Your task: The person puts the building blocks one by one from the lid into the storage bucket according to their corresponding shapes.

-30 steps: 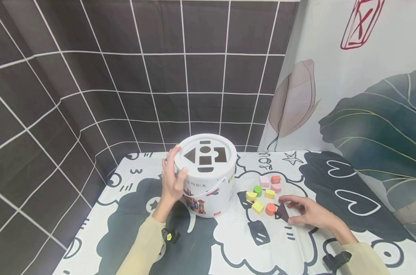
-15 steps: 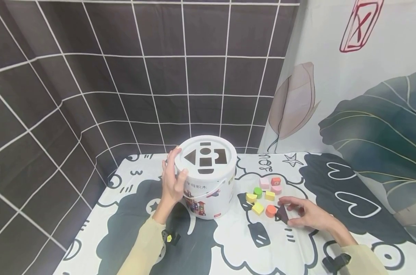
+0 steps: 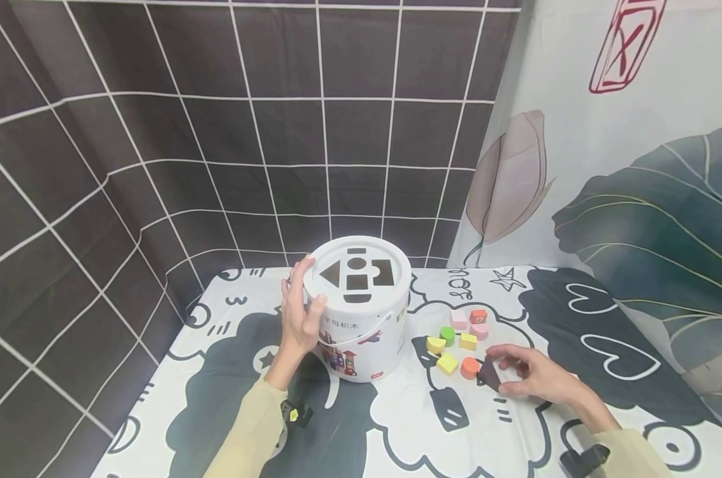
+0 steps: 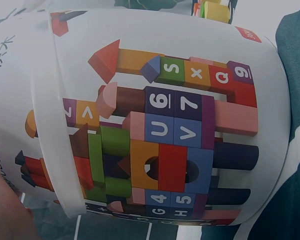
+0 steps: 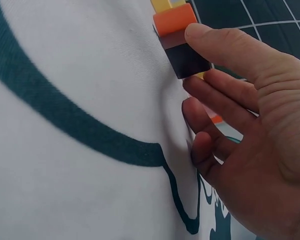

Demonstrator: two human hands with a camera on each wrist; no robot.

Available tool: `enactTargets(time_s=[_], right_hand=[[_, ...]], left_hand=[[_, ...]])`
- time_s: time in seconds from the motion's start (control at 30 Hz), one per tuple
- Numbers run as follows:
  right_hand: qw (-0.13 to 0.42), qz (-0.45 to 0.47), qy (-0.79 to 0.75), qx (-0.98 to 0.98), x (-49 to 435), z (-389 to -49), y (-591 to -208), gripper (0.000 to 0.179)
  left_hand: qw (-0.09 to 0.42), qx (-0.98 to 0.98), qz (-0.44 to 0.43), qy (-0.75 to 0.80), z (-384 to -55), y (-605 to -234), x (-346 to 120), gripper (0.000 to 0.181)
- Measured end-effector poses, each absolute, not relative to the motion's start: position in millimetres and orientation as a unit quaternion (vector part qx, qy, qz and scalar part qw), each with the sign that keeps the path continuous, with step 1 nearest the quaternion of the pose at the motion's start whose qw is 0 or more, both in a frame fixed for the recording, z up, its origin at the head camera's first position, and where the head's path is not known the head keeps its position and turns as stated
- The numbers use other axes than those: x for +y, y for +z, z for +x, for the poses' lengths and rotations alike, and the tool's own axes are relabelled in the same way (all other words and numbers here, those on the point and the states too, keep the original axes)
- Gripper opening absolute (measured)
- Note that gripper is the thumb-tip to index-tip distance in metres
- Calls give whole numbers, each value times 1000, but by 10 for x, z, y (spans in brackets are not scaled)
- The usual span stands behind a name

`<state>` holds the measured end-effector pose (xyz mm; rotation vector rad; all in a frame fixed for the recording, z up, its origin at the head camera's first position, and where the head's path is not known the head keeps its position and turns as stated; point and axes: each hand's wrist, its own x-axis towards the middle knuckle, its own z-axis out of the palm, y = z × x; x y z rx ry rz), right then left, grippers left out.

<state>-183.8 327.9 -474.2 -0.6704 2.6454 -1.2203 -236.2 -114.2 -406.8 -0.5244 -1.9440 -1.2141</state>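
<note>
Slightly shifted, right fingers [image 3: 512, 350] pinch a dark block [image 3: 490, 374] while left fingers [image 3: 300, 273] lie spread against the bucket [image 3: 369, 357].

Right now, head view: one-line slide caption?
Left hand against a white bucket, right hand pinching a dark block beside small colorful blocks on a printed cloth.

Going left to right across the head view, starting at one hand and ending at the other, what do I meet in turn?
Left hand, white bucket, green block, orange block, dark block, right hand.
</note>
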Motion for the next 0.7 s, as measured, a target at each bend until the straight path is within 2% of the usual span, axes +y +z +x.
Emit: enactTargets(time_s=[0.27, 0.7], right_hand=[[66, -231, -402, 883, 3279, -1830, -4736, 58], [-30, -202, -378, 903, 3298, -1885, -4528, 53]], left_hand=[[381, -765, -202, -479, -2362, -4067, -1145, 69], [388, -761, -203, -479, -2368, -4078, -1145, 68]])
